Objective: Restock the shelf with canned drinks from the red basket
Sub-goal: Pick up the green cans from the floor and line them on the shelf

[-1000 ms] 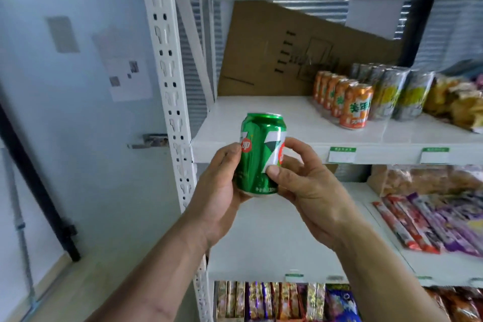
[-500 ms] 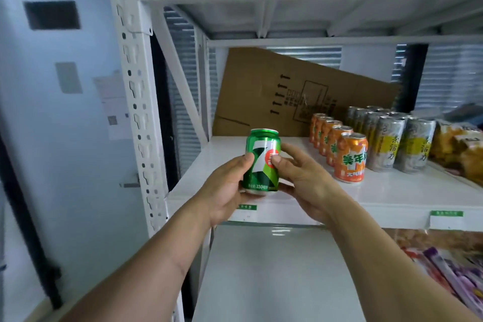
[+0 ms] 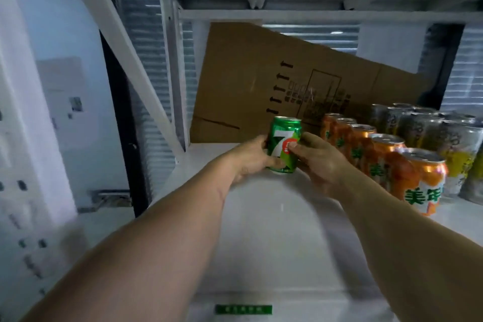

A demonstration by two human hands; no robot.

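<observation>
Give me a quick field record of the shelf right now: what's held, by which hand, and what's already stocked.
held: green can, upright, deep over the shelf
left hand: grips the can's left side
right hand: grips its right side, thumb on the label
set down: cannot tell; the can's base is at shelf level
stocked: orange cans in a row to the right, silver cans beyond them
behind: cardboard leaning at the back
free space: bare shelf left of the orange row
</observation>
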